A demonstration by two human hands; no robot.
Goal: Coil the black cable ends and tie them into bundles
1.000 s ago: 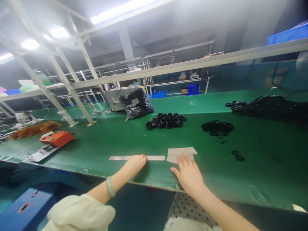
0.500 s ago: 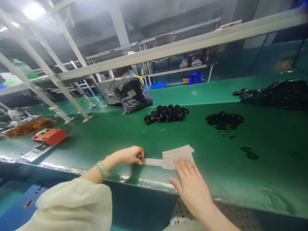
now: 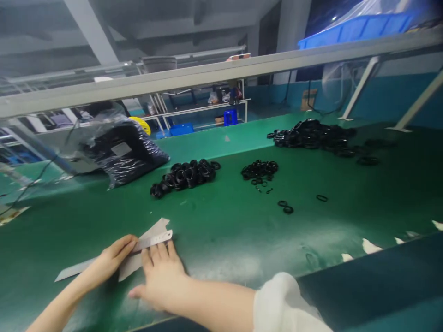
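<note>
A metal ruler [image 3: 76, 269] lies slantwise across a greyish-beige flat piece [image 3: 130, 266], which may be paper or thin cloth. My left hand [image 3: 112, 258] is closed on the ruler near its middle, thumb and fingers pinched together. Flat on the piece, just below the ruler's holed end, rests my right hand [image 3: 164, 274], its fingers stretched out and the thumb apart. Its fingertips meet the ruler's lower edge. Parts of the piece are hidden beneath the ruler and both hands.
The green tabletop [image 3: 221, 240] carries a heap of black rings [image 3: 187, 175], a smaller ring pile [image 3: 259, 170] and a large black heap [image 3: 311, 133]. A plastic bag of black goods [image 3: 128, 150] stands at the left. A metal rail [image 3: 207, 71] crosses above.
My view has swung to the right. The ruler, earlier partly under the piece, now lies on top of it. The piece is tilted differently, and my hands are closer together.
</note>
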